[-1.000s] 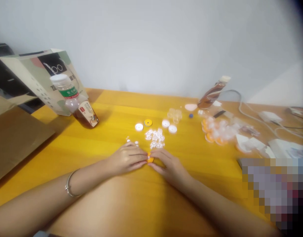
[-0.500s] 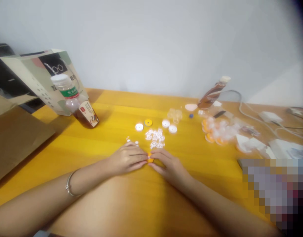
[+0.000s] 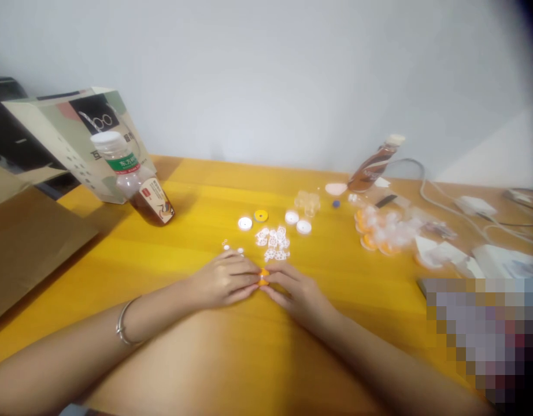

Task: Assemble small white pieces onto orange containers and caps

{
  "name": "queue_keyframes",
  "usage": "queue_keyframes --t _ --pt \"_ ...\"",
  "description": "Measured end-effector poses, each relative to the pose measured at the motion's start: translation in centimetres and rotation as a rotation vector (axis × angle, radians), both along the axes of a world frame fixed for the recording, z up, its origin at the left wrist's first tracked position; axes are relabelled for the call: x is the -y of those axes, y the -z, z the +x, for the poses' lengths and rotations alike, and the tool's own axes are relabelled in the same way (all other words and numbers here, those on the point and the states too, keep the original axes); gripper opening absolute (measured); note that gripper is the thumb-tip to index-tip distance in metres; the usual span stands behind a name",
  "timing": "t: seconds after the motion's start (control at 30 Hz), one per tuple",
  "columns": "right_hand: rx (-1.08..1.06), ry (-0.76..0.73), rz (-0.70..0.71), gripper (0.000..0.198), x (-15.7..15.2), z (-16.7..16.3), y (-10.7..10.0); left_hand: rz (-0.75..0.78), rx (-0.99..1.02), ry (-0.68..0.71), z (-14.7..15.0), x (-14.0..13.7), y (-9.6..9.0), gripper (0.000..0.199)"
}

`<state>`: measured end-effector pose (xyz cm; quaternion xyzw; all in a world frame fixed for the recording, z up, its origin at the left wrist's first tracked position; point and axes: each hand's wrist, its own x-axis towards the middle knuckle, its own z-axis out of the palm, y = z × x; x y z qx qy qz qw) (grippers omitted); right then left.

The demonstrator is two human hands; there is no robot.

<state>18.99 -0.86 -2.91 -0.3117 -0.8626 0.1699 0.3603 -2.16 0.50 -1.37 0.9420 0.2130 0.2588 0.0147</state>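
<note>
A small orange round piece (image 3: 263, 277) is pinched between my two hands near the middle of the table. From the left, my left hand (image 3: 226, 279) closes its fingertips on it; my right hand (image 3: 299, 292) grips it from the other side. The fingers hide most of its shape. Just beyond lie several white cut-out pieces (image 3: 273, 241) in a loose pile. Behind them are a white disc (image 3: 245, 223), a yellow disc (image 3: 261, 215) and two white round caps (image 3: 297, 222). Tiny white bits (image 3: 233, 249) lie past my left fingers.
At the left stand a tea bottle (image 3: 134, 179), a printed paper bag (image 3: 76, 138) and a brown cardboard piece (image 3: 36, 248). On the right are a brown drink bottle (image 3: 373, 164), several orange-and-clear pieces (image 3: 385, 228), cables (image 3: 440, 199) and a blurred-out flat object (image 3: 478, 335).
Both hands stay in nearly the same place, still holding the orange piece. More of its orange surface shows between the fingertips. Nothing else on the table has visibly moved.
</note>
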Motion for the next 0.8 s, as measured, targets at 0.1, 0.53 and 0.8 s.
queue_keyframes --t 0.1,0.53,0.8 --pt "0.019 -0.005 0.006 0.007 0.1 -0.1 -0.1 -0.025 -0.040 -0.012 0.1 0.2 -0.2 0.016" --pt "0.030 0.012 0.010 0.011 0.0 0.1 -0.1 -0.164 0.043 -0.204 -3.1 -2.6 -1.5 0.019" --pt "0.024 0.017 -0.017 0.027 0.0 0.2 -0.4 -0.261 -0.105 -0.114 -4.2 -3.4 -1.7 0.030"
